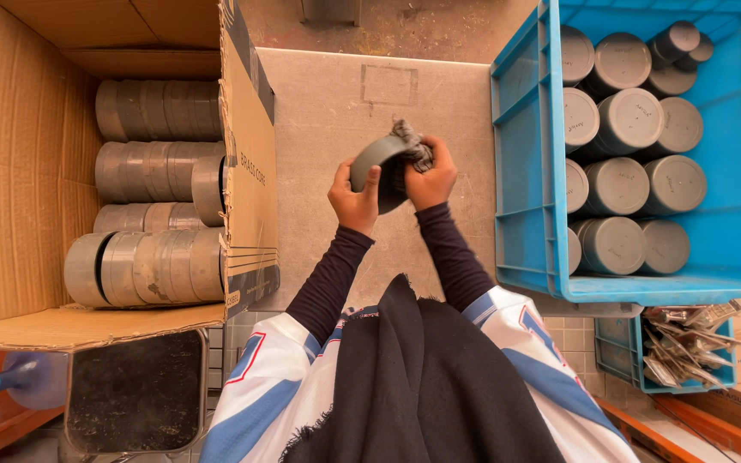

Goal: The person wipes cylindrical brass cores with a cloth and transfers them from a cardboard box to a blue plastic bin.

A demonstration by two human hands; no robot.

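The left hand [354, 199] grips a grey plastic fitting [376, 167] while the right hand [431, 178] presses a grey rag [412, 146] into it. A cardboard box [19, 171] of fittings sits left, a blue crate [735, 171] right.

2 hands [392, 184], 1 cardboard box [250, 163], 2 blue crates [521, 171], 1 rag [413, 146].

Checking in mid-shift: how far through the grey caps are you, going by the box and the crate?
Done, it seems: a dozen or so grey caps stand in the blue crate. In hand: the left hand holds one cap while the right hand presses a grey rag into it. Left: four rows of caps lie in the cardboard box; the exact count is hidden.
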